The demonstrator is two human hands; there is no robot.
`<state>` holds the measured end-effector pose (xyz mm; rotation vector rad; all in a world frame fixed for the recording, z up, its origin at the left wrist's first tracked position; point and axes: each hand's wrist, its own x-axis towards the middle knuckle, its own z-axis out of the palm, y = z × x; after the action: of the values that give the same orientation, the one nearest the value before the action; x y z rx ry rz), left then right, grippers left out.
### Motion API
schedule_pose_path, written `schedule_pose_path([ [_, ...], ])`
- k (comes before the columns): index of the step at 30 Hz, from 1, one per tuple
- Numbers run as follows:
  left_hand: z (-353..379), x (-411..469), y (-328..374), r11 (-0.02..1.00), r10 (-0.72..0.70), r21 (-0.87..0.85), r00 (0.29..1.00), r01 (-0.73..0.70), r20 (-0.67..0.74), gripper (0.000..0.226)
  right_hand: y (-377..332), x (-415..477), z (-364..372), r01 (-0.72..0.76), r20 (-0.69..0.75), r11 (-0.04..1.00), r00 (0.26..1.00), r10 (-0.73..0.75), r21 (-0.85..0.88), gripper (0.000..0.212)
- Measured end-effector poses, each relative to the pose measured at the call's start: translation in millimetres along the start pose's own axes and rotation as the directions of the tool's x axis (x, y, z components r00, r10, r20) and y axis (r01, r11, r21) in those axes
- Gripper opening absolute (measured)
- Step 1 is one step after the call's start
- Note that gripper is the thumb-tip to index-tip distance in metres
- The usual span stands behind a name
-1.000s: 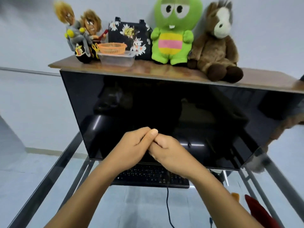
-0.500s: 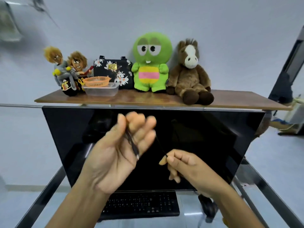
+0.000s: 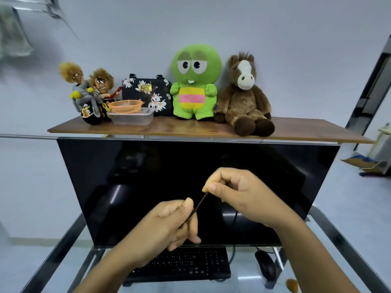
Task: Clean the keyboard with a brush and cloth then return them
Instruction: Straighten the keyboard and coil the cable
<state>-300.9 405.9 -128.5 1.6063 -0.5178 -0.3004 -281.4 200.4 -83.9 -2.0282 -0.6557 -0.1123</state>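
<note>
Standing on a glass desk (image 3: 342,244) — black monitor (image 3: 148,176), keyboard (image 3: 190,265) — pale walls (image 3: 275,28) behind.

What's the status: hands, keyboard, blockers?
Left hand, right hand pinch a thin dark strand between them. Keyboard untouched below, cleaning not begun. Nothing on it.

A wooden shelf (image 3: 296,132) carries a row of toys along its back edge: two wild-haired dolls (image 3: 88,89) near the left end, a black floral bag (image 3: 146,92), a green plush (image 3: 195,89) and a brown plush horse (image 3: 245,98). An orange basket (image 3: 125,106) sits in a clear container (image 3: 132,119) in front of the bag. Below the shelf a dark monitor (image 3: 148,176) stands on the glass surface (image 3: 243,286), with a black mouse (image 3: 265,264) toward the surface's right edge.
</note>
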Motion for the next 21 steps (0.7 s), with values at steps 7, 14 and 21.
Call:
schedule_pose_path([
  [7,-3.2,0.8,62.5,0.508,0.207,-0.758,0.912,-0.41,-0.355,0.042,26.9,1.8,32.8,-0.061,0.006,0.993,0.998,0.061,0.098,0.023],
  [14,-20.9,44.1,39.5,0.667,0.573,0.71,0.765,-0.226,-0.295,0.029,17.0,-7.3,47.8,0.048,0.118,0.959,0.993,-0.015,-0.278,0.024],
  [21,-7.1,13.8,4.2,0.98,0.129,0.155,0.991,-0.121,-0.039,0.048,5.7,4.5,-9.9,0.121,-0.061,0.946,0.987,-0.146,-0.301,0.009],
])
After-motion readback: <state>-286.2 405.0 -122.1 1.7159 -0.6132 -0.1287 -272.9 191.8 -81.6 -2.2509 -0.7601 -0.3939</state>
